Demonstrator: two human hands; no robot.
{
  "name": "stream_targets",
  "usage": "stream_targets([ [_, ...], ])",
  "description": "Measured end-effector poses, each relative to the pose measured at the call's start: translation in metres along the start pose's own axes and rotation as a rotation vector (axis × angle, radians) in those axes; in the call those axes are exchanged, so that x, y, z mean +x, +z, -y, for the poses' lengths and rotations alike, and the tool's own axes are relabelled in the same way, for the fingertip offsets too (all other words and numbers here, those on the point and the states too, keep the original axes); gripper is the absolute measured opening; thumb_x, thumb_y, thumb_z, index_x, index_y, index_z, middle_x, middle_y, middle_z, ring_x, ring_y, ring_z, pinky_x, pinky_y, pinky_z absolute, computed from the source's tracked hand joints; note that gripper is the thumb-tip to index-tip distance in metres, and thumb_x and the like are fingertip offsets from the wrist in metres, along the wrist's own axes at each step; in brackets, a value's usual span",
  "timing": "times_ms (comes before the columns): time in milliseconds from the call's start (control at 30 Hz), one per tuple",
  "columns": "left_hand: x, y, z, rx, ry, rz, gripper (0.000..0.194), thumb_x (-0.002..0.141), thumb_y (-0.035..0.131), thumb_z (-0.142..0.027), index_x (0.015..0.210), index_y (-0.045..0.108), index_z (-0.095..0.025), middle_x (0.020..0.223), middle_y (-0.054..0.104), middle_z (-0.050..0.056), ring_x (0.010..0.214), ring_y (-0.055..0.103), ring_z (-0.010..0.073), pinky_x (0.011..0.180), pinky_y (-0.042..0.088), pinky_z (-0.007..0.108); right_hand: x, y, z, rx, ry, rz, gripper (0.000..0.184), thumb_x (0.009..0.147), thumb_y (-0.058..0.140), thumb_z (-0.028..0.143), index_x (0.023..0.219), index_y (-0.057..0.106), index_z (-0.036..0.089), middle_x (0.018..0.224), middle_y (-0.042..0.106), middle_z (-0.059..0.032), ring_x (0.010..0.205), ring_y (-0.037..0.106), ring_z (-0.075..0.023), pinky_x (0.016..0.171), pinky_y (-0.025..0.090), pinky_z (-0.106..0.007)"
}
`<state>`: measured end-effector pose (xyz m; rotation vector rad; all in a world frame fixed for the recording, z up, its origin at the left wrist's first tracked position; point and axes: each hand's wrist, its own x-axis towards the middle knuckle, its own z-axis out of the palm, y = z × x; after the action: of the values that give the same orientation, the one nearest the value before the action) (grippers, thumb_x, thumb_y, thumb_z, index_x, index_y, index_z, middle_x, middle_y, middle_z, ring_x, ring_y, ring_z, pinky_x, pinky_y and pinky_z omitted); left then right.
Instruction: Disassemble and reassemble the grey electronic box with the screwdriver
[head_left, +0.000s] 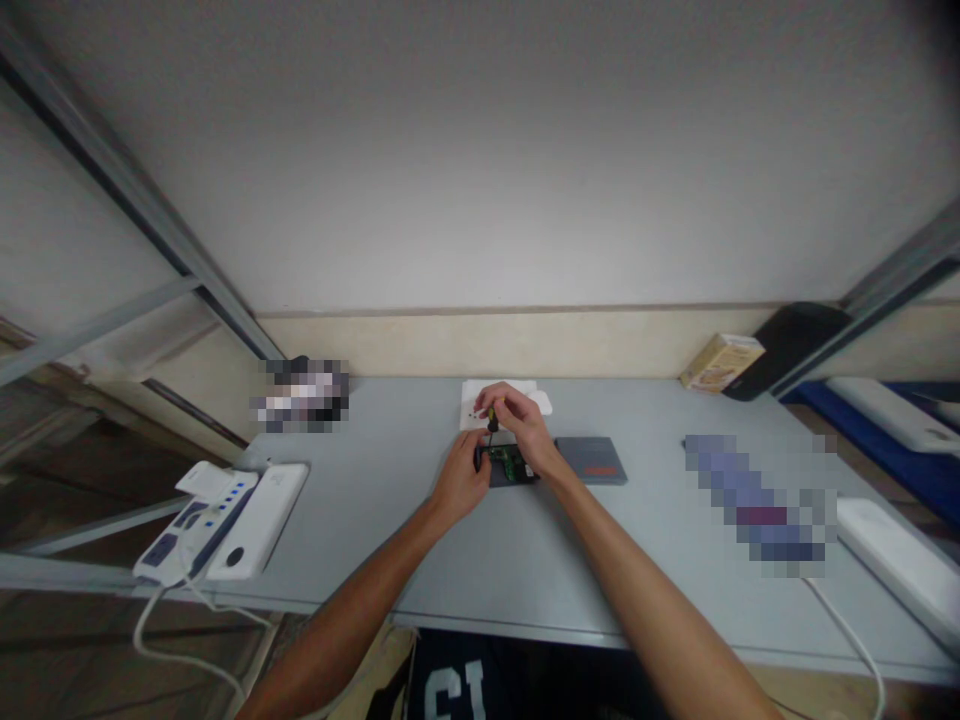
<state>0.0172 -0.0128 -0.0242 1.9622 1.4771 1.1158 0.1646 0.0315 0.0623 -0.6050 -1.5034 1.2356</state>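
At the middle of the desk lies a black casing (529, 474) with a green circuit board (507, 461) exposed in it. My left hand (459, 478) grips the casing's left edge between thumb and fingers. Above the board, my right hand (523, 425) is closed round a small yellow-and-black screwdriver (493, 414), held upright with its shaft pointing down at the casing. Whether the tip touches a screw is too small to tell. Behind the hands is a white paper sheet (466, 396) with several tiny dark bits on it. A flat grey panel (589, 456) rests just right of the casing.
On the desk's left are a power strip (161, 548) with cables and a white power bank (259, 520). A blurred-out object (304, 392) stands behind them. A yellow box (721, 362), another blurred-out item (750, 500) and a long white object (900, 565) are on the right. Metal frame bars flank both sides.
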Motion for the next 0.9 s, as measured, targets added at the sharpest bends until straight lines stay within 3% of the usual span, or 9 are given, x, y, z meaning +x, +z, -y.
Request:
stream_targets([
  [133,0.001,-0.003,0.001,-0.031,-0.014,-0.024,0.034,0.084,0.053,-0.005,0.112,0.064,-0.020,0.097,0.067,0.004,0.084,0.061,0.0170,0.081,0.053,0.031,-0.002,-0.004,-0.001,-0.052,-0.021,-0.058,0.027,0.089,0.069,0.049,0.082,0.070,0.023,0.089,0.059,-0.0038,0.079,0.056,-0.0179,0.068,0.048,-0.030],
  [267,0.002,-0.008,0.000,-0.048,-0.003,-0.025,0.028,0.085,0.055,-0.008,0.107,0.068,-0.020,0.092,0.068,0.003,0.078,0.059,0.0150,0.077,0.052,0.029,-0.003,-0.013,-0.011,0.023,0.025,-0.088,0.029,0.095,0.060,0.051,0.104,0.071,0.026,0.087,0.065,-0.0024,0.079,0.060,-0.0187,0.076,0.049,-0.033],
  [467,0.004,-0.013,-0.004,-0.078,0.019,-0.002,0.025,0.084,0.058,-0.011,0.106,0.069,-0.019,0.090,0.068,0.003,0.078,0.059,0.0148,0.079,0.052,0.028,-0.010,-0.018,-0.021,0.115,0.016,-0.200,0.031,0.096,0.056,0.055,0.092,0.064,0.025,0.086,0.066,-0.0027,0.085,0.063,-0.0201,0.080,0.051,-0.035],
  [600,0.005,-0.015,-0.004,-0.094,0.014,0.010,0.025,0.084,0.057,-0.009,0.104,0.069,-0.019,0.089,0.069,0.003,0.078,0.060,0.0148,0.079,0.052,0.028,-0.016,-0.020,-0.018,0.012,-0.069,-0.217,0.022,0.090,0.068,0.048,0.090,0.068,0.026,0.094,0.061,-0.0033,0.088,0.059,-0.0194,0.077,0.050,-0.033],
  [800,0.007,-0.015,0.000,-0.032,0.056,0.061,0.018,0.091,0.055,-0.012,0.100,0.069,-0.019,0.088,0.067,0.003,0.078,0.059,0.0154,0.077,0.051,0.028,-0.021,-0.022,-0.010,-0.046,-0.045,-0.143,0.025,0.096,0.061,0.044,0.113,0.071,0.028,0.095,0.063,-0.0038,0.087,0.059,-0.0195,0.080,0.049,-0.034],
  [900,0.007,-0.012,0.000,0.013,0.077,0.061,0.021,0.093,0.053,-0.011,0.105,0.068,-0.019,0.092,0.067,0.004,0.083,0.061,0.0169,0.079,0.051,0.030,-0.021,-0.021,-0.012,-0.032,-0.042,-0.163,0.028,0.099,0.054,0.046,0.115,0.068,0.027,0.094,0.065,-0.0039,0.088,0.060,-0.0198,0.084,0.049,-0.036],
])
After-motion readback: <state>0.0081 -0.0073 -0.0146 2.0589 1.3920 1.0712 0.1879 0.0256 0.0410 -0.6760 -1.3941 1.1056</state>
